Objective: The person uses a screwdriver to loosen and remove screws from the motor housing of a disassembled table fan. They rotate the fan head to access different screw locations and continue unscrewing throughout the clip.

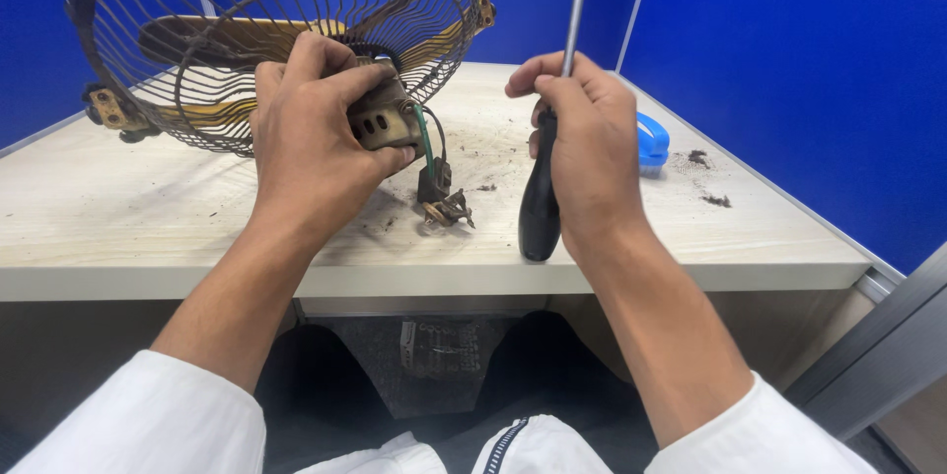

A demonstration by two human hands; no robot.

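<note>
My left hand [311, 129] grips the grimy motor housing [380, 119] at the back of an old fan with a rusty wire cage [227, 30], lifted and tilted over the table. Yellowed blades show inside the cage. Green and black wires [426, 144] hang from the housing to a small switch part [444, 206] resting on the tabletop. My right hand [587, 153] holds a screwdriver [542, 203] by its black handle, with the metal shaft pointing up and the handle's end near the table's front edge.
The pale wooden tabletop [118, 218] carries dark specks of dirt around the fan and at the right. A blue plastic object [652, 142] lies behind my right hand. Blue partition walls enclose the table at the back and right.
</note>
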